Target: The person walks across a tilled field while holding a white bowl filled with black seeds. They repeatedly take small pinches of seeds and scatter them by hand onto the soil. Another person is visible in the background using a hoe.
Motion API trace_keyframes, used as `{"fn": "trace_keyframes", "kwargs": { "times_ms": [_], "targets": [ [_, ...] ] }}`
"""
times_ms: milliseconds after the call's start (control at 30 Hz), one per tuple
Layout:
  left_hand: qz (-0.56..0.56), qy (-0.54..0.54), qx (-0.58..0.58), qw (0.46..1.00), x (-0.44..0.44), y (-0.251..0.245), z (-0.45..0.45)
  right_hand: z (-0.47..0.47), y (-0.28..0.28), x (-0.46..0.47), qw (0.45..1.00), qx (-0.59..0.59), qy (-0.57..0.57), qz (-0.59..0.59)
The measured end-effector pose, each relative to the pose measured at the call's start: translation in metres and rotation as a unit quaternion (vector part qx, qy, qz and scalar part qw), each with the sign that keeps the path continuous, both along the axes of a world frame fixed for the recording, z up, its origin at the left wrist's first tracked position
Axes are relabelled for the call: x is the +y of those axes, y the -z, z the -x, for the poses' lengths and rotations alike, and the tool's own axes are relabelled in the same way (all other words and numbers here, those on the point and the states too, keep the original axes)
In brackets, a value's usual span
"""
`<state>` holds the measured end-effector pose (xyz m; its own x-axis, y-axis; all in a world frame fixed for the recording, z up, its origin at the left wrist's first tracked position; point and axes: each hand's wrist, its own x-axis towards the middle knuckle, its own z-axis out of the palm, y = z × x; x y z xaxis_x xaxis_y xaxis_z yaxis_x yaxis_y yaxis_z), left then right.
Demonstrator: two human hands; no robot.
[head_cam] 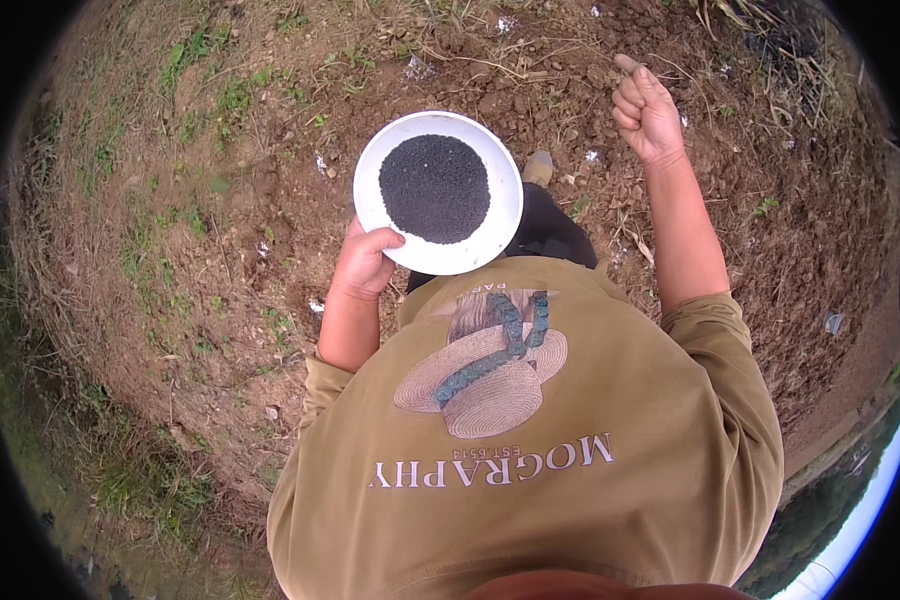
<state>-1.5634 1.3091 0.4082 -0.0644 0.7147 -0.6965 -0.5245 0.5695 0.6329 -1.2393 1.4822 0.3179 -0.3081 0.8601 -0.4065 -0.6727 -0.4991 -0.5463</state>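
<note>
A shallow white bowl (439,259) holds a round heap of small black seeds or granules (435,187). My left hand (369,257) grips its near left rim, thumb over the edge and the other fingers underneath. Out to the right, above the brown soil, my right hand (645,109) is raised apart from the bowl. Its fingers are curled, with the index finger and thumb extended close together; whether anything is held between them cannot be made out.
Rough tilled soil (720,225) bears dry stalks, green weeds (236,97) and scattered white clumps (504,25). One shoe (538,169) shows just right of the bowl. A small pale object (833,323) lies at the far right. Grass (150,480) borders the lower left.
</note>
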Motion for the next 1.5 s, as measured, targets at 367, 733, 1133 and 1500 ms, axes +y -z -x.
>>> {"fn": "trace_keyframes", "kwargs": {
  "times_ms": [367,733,1133,1500],
  "targets": [
    [-0.043,0.171,-0.006,0.984,0.076,0.015,-0.068,-0.020,-0.071,-0.041,0.988,-0.135,-0.079,-0.019],
    [-0.021,0.277,-0.025,0.960,0.080,0.036,-0.106,0.039,-0.117,-0.093,0.503,-0.613,-0.408,-0.454],
    [-0.043,0.391,-0.054,0.918,0.088,0.014,-0.124,-0.002,-0.200,-0.055,0.530,-0.532,-0.424,-0.507],
    [-0.064,0.489,-0.048,0.869,0.088,0.011,-0.146,0.042,-0.182,0.021,0.716,-0.319,-0.344,-0.516]
  ]
}}
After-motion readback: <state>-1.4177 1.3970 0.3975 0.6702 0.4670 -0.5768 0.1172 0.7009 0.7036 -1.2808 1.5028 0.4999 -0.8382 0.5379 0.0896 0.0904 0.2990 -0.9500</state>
